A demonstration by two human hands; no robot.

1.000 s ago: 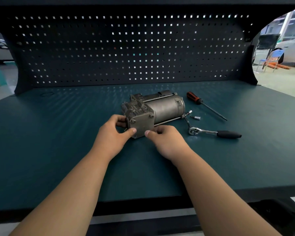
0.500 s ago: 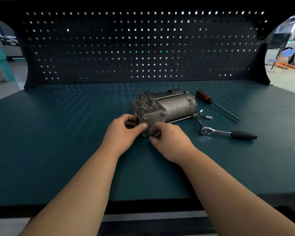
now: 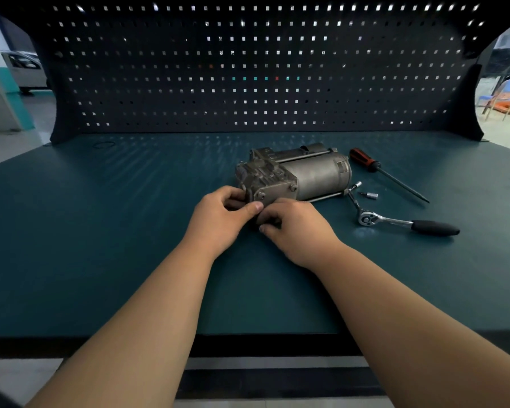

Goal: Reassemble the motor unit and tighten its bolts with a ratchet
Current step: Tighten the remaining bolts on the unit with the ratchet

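Daylight is leaking into a dim scene from behind
Light is coming through the square holes of the dark perforated metal back panel [image 3: 159, 97] and scattering pale spots over the far part of the matte teal bench top [image 3: 115, 245], while the open upper corners are washing out to white; the grey metal motor unit [image 3: 315, 178] is showing a dull sheen, the chrome ratchet with black handle [image 3: 401, 222] is glinting, and the wide lens is bowing the panel's sides
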